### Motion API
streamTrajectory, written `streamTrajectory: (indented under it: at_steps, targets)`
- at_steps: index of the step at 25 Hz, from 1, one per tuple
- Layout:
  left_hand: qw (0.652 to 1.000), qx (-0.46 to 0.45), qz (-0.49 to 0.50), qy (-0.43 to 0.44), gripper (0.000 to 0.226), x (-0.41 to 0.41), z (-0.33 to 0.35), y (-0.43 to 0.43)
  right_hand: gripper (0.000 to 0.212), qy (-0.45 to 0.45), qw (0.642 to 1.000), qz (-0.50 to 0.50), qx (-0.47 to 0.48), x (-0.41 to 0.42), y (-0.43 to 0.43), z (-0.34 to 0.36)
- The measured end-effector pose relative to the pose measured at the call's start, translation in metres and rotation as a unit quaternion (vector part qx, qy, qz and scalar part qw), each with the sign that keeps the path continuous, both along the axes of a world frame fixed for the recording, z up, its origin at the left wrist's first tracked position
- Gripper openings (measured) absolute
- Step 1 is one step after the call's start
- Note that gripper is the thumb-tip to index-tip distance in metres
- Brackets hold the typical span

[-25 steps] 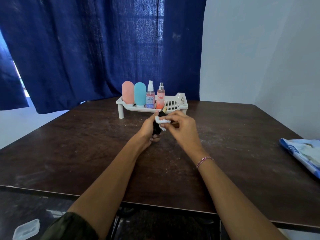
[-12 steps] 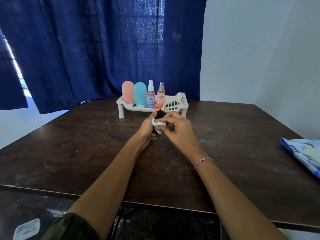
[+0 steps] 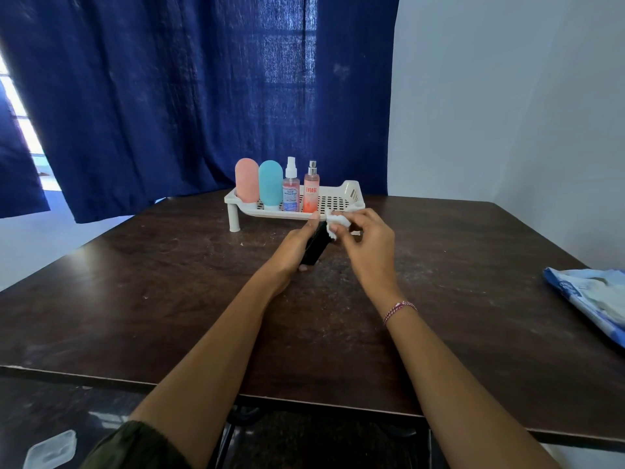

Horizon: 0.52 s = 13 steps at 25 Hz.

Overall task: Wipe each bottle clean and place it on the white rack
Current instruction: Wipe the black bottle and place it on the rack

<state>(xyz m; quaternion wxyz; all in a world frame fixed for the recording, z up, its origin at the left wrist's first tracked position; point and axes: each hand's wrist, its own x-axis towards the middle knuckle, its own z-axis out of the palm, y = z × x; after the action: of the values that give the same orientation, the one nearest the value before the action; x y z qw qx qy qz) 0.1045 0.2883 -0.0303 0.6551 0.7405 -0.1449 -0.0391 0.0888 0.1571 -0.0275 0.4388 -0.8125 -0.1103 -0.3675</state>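
Observation:
My left hand (image 3: 297, 243) grips a black bottle (image 3: 316, 248), tilted, just above the table in front of the white rack (image 3: 341, 202). Over the bottle's top end, my right hand (image 3: 367, 245) pinches a crumpled white wipe (image 3: 336, 223). On the left half of the rack stand a pink bottle (image 3: 247, 180), a turquoise bottle (image 3: 270, 184), a clear spray bottle (image 3: 291, 189) with a white cap and an orange spray bottle (image 3: 311, 191). The rack's right half is bare grid.
The dark wooden table (image 3: 169, 292) is dusty. A blue-and-white wipes packet (image 3: 590, 299) lies at its right edge. A blue curtain (image 3: 186, 96) hangs behind the rack. A clear plastic lid (image 3: 50, 450) lies on the floor at lower left.
The wipe has slid from the bottle's middle up to its top end. The bottle's lower black body now shows below my left hand.

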Motion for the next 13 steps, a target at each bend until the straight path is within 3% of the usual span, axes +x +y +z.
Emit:
streamTrajectory:
  at_steps: [7, 13]
  targets:
    - [1.000, 0.006, -0.023, -0.008, 0.053, -0.0002, -0.0005, 0.0011, 0.033, 0.064, 0.987, 0.017, 0.143, 0.0010, -0.0033, 0.0013]
    - [1.000, -0.018, -0.008, -0.010, 0.055, 0.0019, -0.0012, 0.0016, 0.031, 0.065, 0.985, 0.033, 0.157, 0.0005, -0.0027, 0.0004]
